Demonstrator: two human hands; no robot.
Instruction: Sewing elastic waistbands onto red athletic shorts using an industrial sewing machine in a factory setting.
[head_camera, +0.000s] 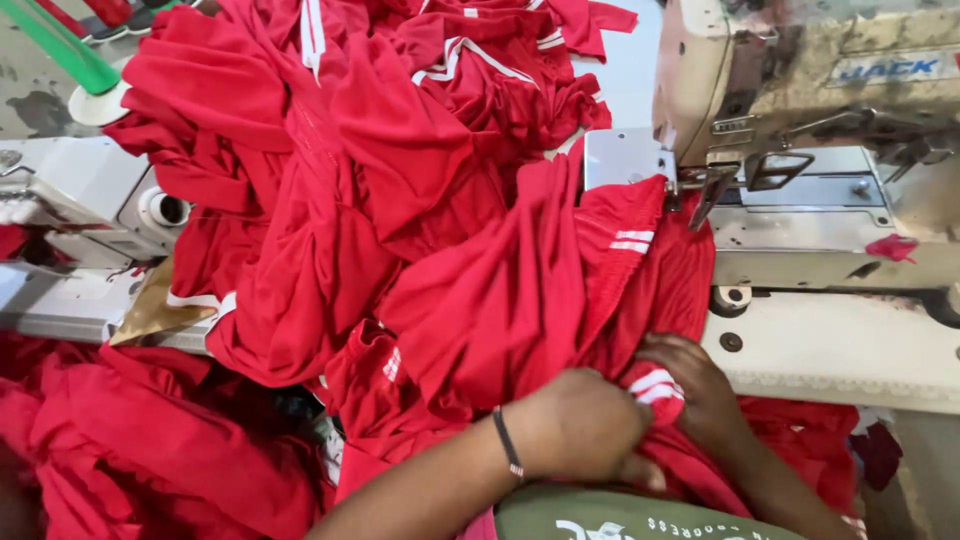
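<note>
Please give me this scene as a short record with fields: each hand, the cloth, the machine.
left hand: closed on red garment, dark band on wrist
right hand: grips the same garment at its white-striped edge
cloth pile: many red pieces with white trim, heaped behind
sewing machine: at right, worn cream body

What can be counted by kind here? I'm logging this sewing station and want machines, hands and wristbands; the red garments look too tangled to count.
Sewing machines: 2, a beige one and a white one
Hands: 2, left hand, right hand, both on the red garment
Black wristband: 1
Total: 5
</note>
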